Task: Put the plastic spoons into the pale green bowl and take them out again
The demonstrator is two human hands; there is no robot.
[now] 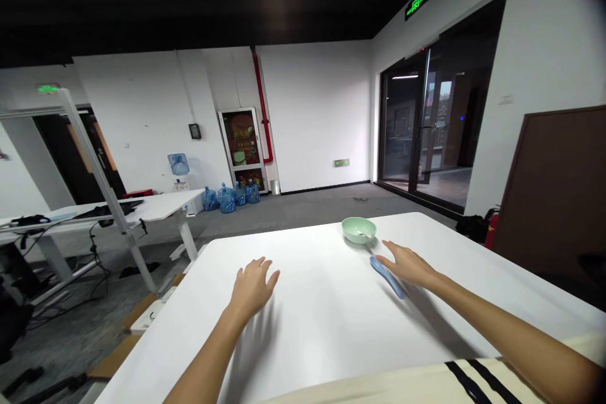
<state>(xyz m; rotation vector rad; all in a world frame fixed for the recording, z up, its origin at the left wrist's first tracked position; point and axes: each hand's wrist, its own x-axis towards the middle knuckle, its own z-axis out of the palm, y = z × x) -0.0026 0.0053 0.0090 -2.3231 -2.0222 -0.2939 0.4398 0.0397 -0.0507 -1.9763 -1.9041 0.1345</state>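
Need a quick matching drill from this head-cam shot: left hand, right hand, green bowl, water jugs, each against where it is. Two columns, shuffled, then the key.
Things:
1. Left hand
2. Right hand
3. Green bowl
4. Blue water jugs

Places:
A. On the floor by the far wall
B. At the blue spoon
C. Palm down over the white table, holding nothing
D. Near the table's far edge

Pairs: 1-C, 2-B, 3-D, 4-A
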